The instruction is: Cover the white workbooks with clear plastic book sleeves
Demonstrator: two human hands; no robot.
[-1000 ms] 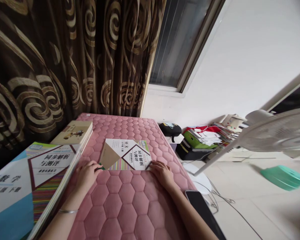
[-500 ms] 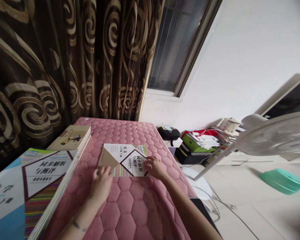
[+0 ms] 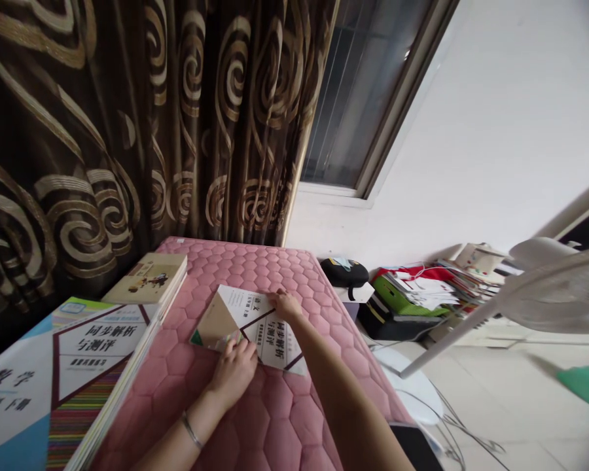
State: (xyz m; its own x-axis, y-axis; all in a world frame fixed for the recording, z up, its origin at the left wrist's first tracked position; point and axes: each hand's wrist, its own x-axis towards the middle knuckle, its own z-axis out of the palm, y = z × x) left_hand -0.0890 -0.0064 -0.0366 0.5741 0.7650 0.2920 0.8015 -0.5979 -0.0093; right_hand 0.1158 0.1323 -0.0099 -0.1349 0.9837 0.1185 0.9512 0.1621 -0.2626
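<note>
Workbook (image 3: 275, 347) lies askew on a pink quilted pad (image 3: 240, 261), a tan triangle (image 3: 211, 324) at its left corner, with a person's two hands on it. The right hand (image 3: 285, 304) rests its fingertips at the far edge; the left hand (image 3: 233, 373), fingers loosely spread, sits at the near edge, a silver bangle (image 3: 191, 430) on the wrist. Whether either hand pinches the cover cannot be told. To the left lie a large mathematics workbook (image 3: 53, 379) and a smaller tan book (image 3: 150, 278). A gold-swirled brown curtain (image 3: 78, 131) hangs behind; a white electric fan (image 3: 559, 288) and a pile of papers (image 3: 417, 288) stand to the right.
</note>
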